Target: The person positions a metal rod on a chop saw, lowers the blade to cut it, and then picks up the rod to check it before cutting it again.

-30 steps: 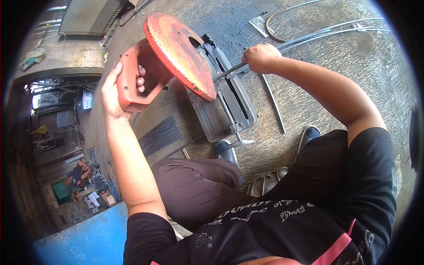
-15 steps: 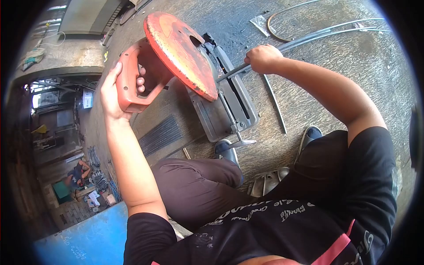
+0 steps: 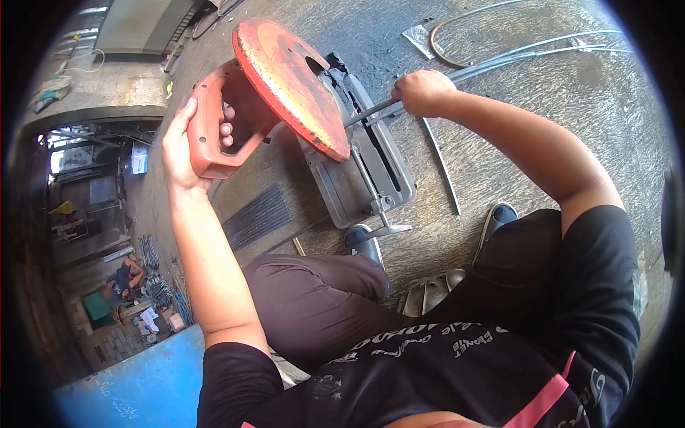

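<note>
My left hand (image 3: 178, 146) is wrapped round the orange D-shaped handle (image 3: 205, 132) of a chop saw. The saw's round orange guard (image 3: 289, 82), worn and scraped, covers the blade and stands over the grey metal base (image 3: 342, 196). Fingers closed, my right hand (image 3: 426, 93) grips thin metal rods (image 3: 378, 111) at the right of the saw. The rods run under the guard's edge, where their ends are hidden. Near them lies the clamp screw (image 3: 366, 175), with its crank handle (image 3: 389, 230) toward my feet.
Long rods (image 3: 528, 53) stretch away to the upper right. A single thin rod (image 3: 442, 167) and a bundle of cut rods (image 3: 260, 217) lie on the floor. Another person (image 3: 127, 278) sits at the lower left, beyond a blue panel (image 3: 153, 378).
My right hand and the rods have shifted very slightly left, toward the saw. My left hand keeps its hold on the handle, and the guard looks the same.
</note>
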A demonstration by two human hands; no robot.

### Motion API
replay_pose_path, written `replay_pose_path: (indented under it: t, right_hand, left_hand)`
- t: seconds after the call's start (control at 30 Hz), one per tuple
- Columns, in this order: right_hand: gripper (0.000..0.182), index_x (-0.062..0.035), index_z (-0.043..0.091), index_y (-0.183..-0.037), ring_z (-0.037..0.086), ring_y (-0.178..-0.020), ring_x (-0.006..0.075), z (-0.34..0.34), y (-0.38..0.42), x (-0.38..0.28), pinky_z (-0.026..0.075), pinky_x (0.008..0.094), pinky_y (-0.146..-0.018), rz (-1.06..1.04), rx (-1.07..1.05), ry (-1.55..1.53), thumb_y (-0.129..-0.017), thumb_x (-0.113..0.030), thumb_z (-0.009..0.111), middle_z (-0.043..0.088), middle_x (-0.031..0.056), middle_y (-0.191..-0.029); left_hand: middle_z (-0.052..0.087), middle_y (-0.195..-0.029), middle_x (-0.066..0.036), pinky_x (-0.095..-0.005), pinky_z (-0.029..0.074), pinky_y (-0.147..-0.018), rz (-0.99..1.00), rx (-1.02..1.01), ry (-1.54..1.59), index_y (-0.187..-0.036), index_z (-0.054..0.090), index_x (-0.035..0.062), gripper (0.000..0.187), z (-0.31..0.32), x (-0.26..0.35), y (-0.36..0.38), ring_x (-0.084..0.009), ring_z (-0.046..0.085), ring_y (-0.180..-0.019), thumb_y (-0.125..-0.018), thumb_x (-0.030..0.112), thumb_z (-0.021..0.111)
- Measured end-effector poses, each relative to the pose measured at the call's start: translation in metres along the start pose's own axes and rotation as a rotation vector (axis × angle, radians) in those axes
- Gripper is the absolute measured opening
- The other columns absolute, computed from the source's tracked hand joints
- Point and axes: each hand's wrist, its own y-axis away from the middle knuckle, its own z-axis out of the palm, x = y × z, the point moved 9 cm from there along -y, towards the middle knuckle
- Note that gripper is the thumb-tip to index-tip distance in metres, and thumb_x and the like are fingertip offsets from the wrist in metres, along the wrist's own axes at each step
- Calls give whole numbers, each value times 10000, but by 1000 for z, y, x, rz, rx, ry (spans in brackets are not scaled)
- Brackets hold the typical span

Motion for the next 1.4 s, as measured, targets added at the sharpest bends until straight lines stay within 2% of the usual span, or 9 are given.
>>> replay_pose_path:
  t: [0.47,0.53,0.93,1.1,1.4]
  right_hand:
    - [347,-116,685,-1024,649,-1000,288,-11,10,-4,495,420,-885,39,5,-14,-967,-344,430,692,117,-1017]
    - [348,-114,684,-1023,650,-997,290,-11,10,-4,495,422,-885,39,5,-16,-967,-344,429,692,119,-1014]
    - [332,-110,686,-1030,645,-1012,300,12,-3,5,496,424,-892,14,-25,-30,-950,-323,444,684,132,-1048]
    - [306,-126,681,-1051,640,-1022,286,14,-1,2,500,422,-890,-1,-71,26,-939,-288,446,681,102,-1071]
    - [317,-123,682,-1044,637,-1041,279,12,-2,4,497,416,-898,36,-60,5,-951,-300,436,680,109,-1076]
  left_hand:
    - [605,-925,-165,-283,500,-597,-2,21,-11,-1300,445,-34,508,0,0,0,-177,564,-688,-982,363,438]
    - [634,-871,-131,-269,511,-549,5,55,10,-1230,497,-5,419,0,0,1,-157,593,-637,-956,311,475]
    - [607,-850,-146,-254,484,-493,17,49,-28,-1266,446,23,405,0,4,0,-148,565,-596,-958,283,484]
    - [607,-851,-144,-255,484,-496,15,38,-26,-1264,450,27,402,2,4,1,-148,565,-595,-959,287,482]
    - [613,-851,-145,-264,499,-511,20,67,-40,-1237,462,2,404,1,4,2,-157,577,-609,-960,296,481]
